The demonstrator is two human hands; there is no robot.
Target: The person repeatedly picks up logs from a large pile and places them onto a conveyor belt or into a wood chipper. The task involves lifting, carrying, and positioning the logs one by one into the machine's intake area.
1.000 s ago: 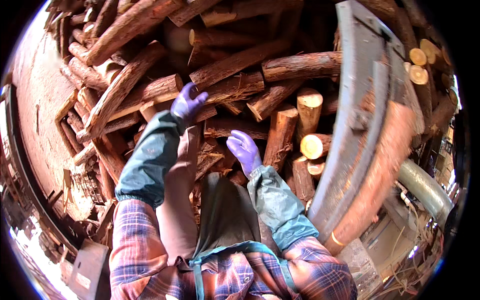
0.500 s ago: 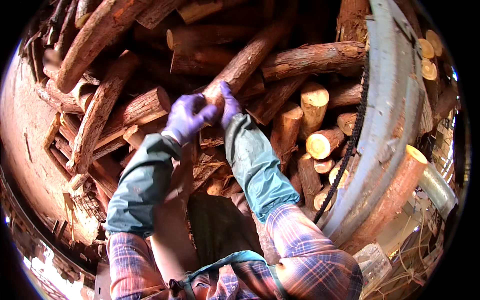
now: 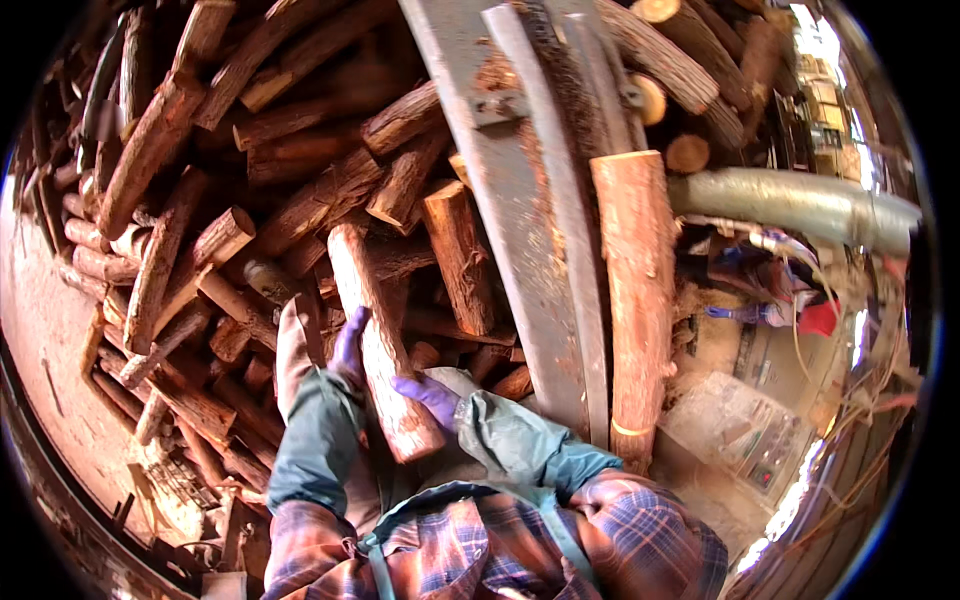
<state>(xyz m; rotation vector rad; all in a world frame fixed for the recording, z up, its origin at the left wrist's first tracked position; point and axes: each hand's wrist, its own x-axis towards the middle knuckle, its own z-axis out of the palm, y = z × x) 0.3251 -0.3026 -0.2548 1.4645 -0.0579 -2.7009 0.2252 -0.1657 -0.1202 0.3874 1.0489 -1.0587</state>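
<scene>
Lower centre of frame: left hand (image 3: 349,345) and right hand (image 3: 430,397), both purple-gloved, grip one reddish log (image 3: 378,335) above the woodpile (image 3: 190,250).

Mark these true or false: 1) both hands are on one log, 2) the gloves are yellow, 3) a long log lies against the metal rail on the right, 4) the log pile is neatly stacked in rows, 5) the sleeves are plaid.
1) True: the left hand and right hand grip the same short log, one on each side.
2) False: the gloves are purple.
3) True: a long reddish log lies alongside the grey metal rail, to its right.
4) False: the log pile is a jumble, with pieces lying at all angles.
5) True in part: plaid shows on the upper arms, with teal sleeve covers over the forearms.
</scene>
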